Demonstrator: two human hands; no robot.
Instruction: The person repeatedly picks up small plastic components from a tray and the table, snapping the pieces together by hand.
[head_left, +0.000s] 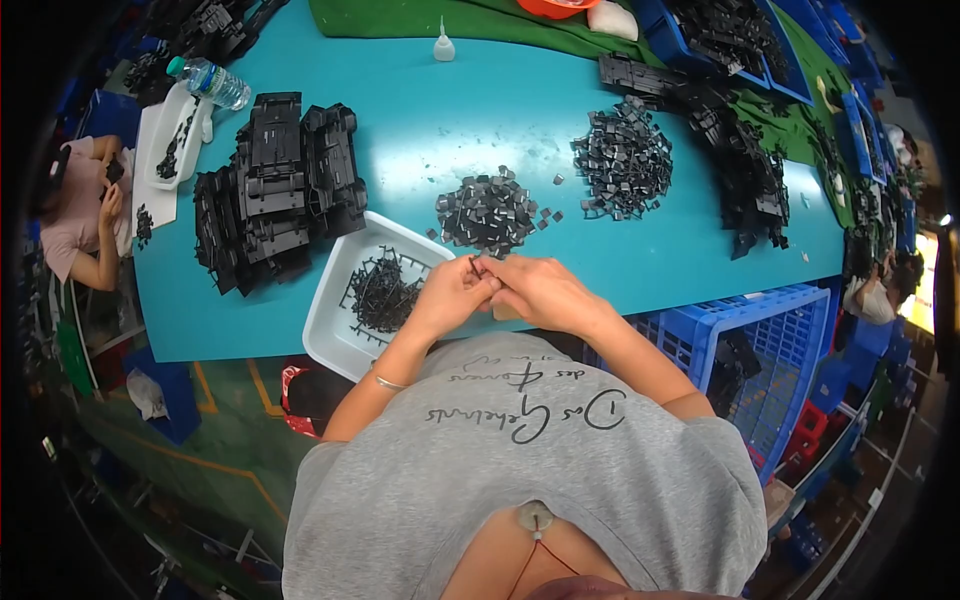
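Observation:
My left hand [453,293] and my right hand [547,290] meet at the table's near edge, fingertips pinched together around a small black plastic part [478,268]. Its exact shape is mostly hidden by the fingers. Just beyond the hands lies a heap of small black square plastic pieces [488,212]. To the left of my left hand, a white tray [325,325] holds a tangle of thin black plastic parts [383,290]. A second heap of small black pieces [625,160] sits farther right.
Large black moulded parts [275,165] are stacked at left, and more [745,175] at right. A water bottle [210,82] lies across a white bin [165,165]. A small dropper bottle [443,45] stands at the back. A blue crate [760,330] is below right. Another person [88,215] sits left.

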